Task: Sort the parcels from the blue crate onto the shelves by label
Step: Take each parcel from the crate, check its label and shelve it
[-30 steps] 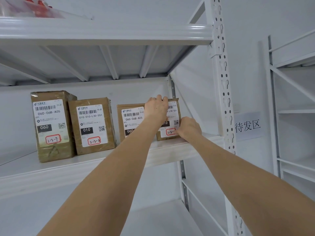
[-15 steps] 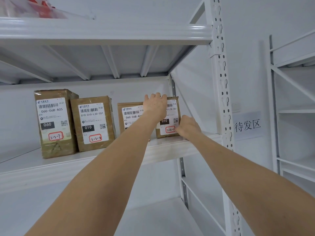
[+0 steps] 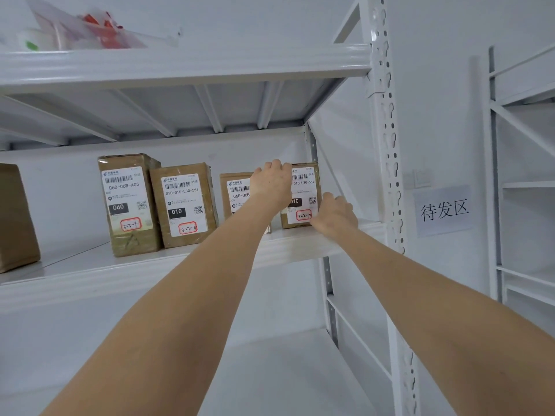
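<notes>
We find the rightmost parcel [image 3: 305, 187], a brown taped box labelled 010-L30-551 with a red-ringed handwritten code we cannot fully read, standing upright at the right end of the middle shelf [image 3: 144, 267], close to the rack's rear corner. The left hand [image 3: 271, 183] reaches across its upper left part, fingers curled over the top edge and gripping it. The right hand [image 3: 335, 216] is at its lower right corner with curled fingers wrapped round the box's right side, thumb near the bottom of the label. Just beside it on the left stands the 060-06B parcel [image 3: 237, 190], partly hidden by the left forearm; we cannot tell whether the two boxes touch. Further left are the 010-010-L30-551 parcel [image 3: 183, 205], marked 3-2-8, and the taller 060-06B-A05 parcel [image 3: 129, 202], marked 3-2-7, pressed side by side. A plain brown box [image 3: 15, 217] sits at the frame's left edge, well apart from them. On the upper shelf [image 3: 180, 64] lie clear bags [image 3: 99, 28] with red contents. The perforated white upright [image 3: 387, 145] stands to the right, with a paper sign [image 3: 444, 210] reading 待发区 on the wall beyond, then a second white rack [image 3: 525, 181].
</notes>
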Demonstrator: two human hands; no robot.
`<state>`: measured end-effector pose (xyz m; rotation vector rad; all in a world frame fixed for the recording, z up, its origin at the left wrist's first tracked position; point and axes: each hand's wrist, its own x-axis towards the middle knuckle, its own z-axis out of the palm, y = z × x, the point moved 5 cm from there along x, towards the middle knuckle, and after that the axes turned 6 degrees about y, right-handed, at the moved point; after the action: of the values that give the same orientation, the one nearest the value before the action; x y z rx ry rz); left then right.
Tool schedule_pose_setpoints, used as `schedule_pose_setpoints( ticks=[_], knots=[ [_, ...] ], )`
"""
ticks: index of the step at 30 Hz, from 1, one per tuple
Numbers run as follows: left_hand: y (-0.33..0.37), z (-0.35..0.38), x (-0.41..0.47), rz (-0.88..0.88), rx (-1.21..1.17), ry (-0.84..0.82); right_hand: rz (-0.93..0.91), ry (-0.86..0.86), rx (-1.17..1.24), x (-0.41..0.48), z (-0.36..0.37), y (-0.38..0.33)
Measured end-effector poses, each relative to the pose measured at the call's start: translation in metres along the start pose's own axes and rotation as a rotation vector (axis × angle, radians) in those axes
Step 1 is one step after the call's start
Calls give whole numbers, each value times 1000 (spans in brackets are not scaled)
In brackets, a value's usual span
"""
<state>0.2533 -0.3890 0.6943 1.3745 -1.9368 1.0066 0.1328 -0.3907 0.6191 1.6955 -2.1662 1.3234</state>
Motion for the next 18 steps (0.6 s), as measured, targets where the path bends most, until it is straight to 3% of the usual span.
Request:
schedule_pose_setpoints(
  ticks=[8,18],
  knots=[
    [14,-17,-84,-46,-64,-86,-114,127,2,-78,-2,7],
    [65,10,-230,-55,-151,-407,-55,-54,-89,-209,28,77]
  ],
)
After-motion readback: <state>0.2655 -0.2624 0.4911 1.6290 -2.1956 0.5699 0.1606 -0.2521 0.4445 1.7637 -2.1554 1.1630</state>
